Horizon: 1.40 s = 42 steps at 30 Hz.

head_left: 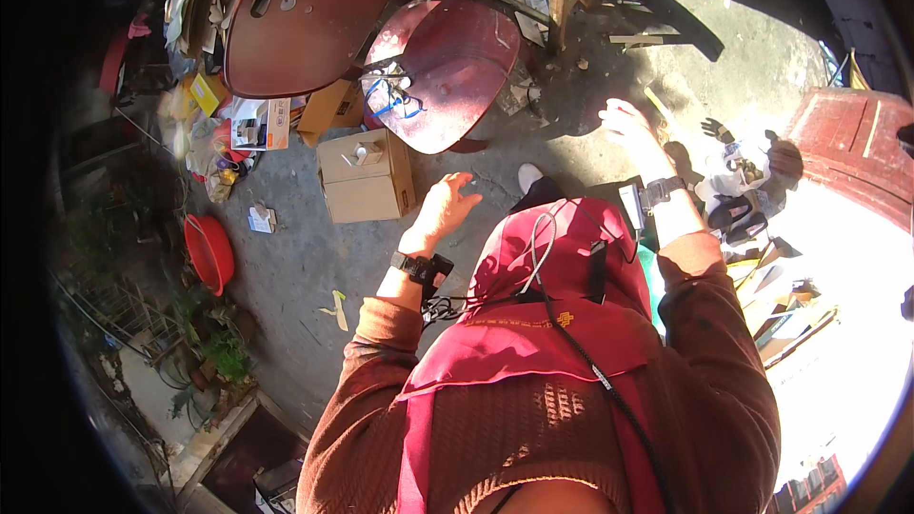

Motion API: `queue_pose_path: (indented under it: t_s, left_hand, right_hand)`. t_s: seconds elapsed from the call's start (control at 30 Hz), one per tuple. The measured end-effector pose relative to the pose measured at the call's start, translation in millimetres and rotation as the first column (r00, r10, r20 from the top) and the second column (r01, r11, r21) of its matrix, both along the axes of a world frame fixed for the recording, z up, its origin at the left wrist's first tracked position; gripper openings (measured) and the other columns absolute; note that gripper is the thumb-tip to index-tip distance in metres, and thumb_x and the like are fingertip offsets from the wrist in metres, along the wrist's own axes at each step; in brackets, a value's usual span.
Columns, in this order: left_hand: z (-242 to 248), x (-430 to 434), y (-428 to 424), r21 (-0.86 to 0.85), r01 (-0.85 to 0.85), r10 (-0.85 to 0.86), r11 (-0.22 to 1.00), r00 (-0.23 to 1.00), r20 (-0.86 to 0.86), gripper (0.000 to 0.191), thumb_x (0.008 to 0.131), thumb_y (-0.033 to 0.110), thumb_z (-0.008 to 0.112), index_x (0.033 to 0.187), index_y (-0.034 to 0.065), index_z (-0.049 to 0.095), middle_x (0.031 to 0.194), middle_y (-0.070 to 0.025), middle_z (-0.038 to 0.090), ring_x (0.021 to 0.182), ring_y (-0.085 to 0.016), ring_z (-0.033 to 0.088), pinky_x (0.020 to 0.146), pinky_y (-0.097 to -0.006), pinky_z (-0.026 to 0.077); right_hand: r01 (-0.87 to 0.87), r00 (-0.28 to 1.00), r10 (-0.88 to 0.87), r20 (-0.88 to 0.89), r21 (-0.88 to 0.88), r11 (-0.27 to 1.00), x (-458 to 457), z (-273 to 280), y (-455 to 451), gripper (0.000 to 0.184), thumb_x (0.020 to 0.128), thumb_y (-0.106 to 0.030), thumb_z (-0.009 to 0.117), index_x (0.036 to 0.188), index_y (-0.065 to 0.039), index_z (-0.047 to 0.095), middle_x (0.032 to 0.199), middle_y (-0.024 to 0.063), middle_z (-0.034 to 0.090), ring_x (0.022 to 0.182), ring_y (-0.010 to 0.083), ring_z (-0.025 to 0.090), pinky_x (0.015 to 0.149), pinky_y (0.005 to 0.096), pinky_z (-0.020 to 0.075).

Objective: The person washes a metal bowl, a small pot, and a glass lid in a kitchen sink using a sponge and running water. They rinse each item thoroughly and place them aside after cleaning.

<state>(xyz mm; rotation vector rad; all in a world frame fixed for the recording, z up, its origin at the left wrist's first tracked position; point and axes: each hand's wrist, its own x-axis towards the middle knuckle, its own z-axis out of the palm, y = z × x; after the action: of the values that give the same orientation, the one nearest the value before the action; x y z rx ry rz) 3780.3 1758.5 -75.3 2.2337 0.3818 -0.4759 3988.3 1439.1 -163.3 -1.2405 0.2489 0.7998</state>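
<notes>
My left hand (448,205) hangs in the air, thumb and fingers apart, with nothing in it. It is nearest to a closed cardboard box (363,189) on the floor, which carries a small open carton (365,153). Farther right, my right hand (628,127) reaches forward over the concrete floor, brightly lit and with no object seen in it. Both wrists wear black straps with small devices. Ahead stands a dark red chair with a worn seat (457,64); blue cord (393,103) and small white items lie on it.
A chair's backrest (307,14) rises at upper left. A wooden stand (559,0) is at the top. Bags (214,150) and a red basin (208,254) lie left, near plants (227,357). A black glove (716,130) and red wooden furniture (857,150) are right. Cables cross my red apron (550,257).
</notes>
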Motion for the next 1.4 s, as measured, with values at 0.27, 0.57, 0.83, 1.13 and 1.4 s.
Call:
queue_pose_path:
  t_s: [0.27,0.57,0.83,1.13,1.4]
  left_hand:
    - [-25,45,10,0.070,-0.228,0.238,0.971,0.951,-0.198,0.041,0.074,0.018,0.066,0.109,0.0004,0.055,0.097,-0.0147,0.060,0.072,-0.021,0.059,0.068,-0.0321,0.048]
    - [-78,87,-9,0.082,-0.698,0.678,0.711,0.650,-0.344,0.040,0.076,0.014,0.065,0.113,0.0022,0.054,0.103,-0.0120,0.057,0.078,-0.019,0.059,0.069,-0.0300,0.048]
    - [-114,57,16,0.214,-0.815,0.795,0.539,0.408,-0.449,0.032,0.079,0.005,0.062,0.109,0.0016,0.054,0.094,-0.0071,0.056,0.070,-0.011,0.056,0.060,-0.0244,0.047]
    - [-194,94,35,0.147,-0.984,0.991,0.102,0.088,-0.096,0.020,0.089,0.011,0.052,0.104,0.0002,0.056,0.099,-0.0060,0.060,0.075,-0.010,0.056,0.068,-0.0228,0.044]
    - [-229,97,41,0.240,-0.970,0.997,0.045,0.059,0.051,0.017,0.090,0.011,0.049,0.100,-0.0002,0.056,0.095,-0.0071,0.061,0.068,-0.009,0.054,0.065,-0.0223,0.041]
  right_hand:
    - [-0.241,0.966,0.239,-0.100,-0.004,0.971,140,-118,112,0.041,0.083,-0.023,0.055,0.121,-0.010,0.045,0.102,0.0005,0.058,0.075,0.0073,0.051,0.062,0.0199,0.0431]
    - [-0.271,0.958,0.281,-0.063,-0.533,0.802,247,-231,234,0.046,0.082,-0.023,0.057,0.122,-0.003,0.047,0.122,0.0170,0.050,0.116,0.0253,0.045,0.096,0.0341,0.0358]
    - [-0.544,0.728,0.683,-0.063,-0.660,0.519,282,-427,260,0.040,0.080,-0.023,0.053,0.115,-0.004,0.052,0.108,0.0193,0.058,0.100,0.0317,0.055,0.083,0.0359,0.0436]
    - [-0.742,0.350,0.936,-0.027,-0.617,0.260,310,-571,291,0.025,0.079,-0.023,0.058,0.088,0.000,0.061,0.079,0.0159,0.063,0.070,0.0249,0.063,0.055,0.0354,0.0486]
    - [-0.452,0.690,0.699,-0.189,-0.867,0.211,313,-594,339,0.029,0.072,-0.023,0.066,0.084,0.004,0.063,0.085,0.0232,0.063,0.085,0.0356,0.061,0.073,0.0405,0.0499]
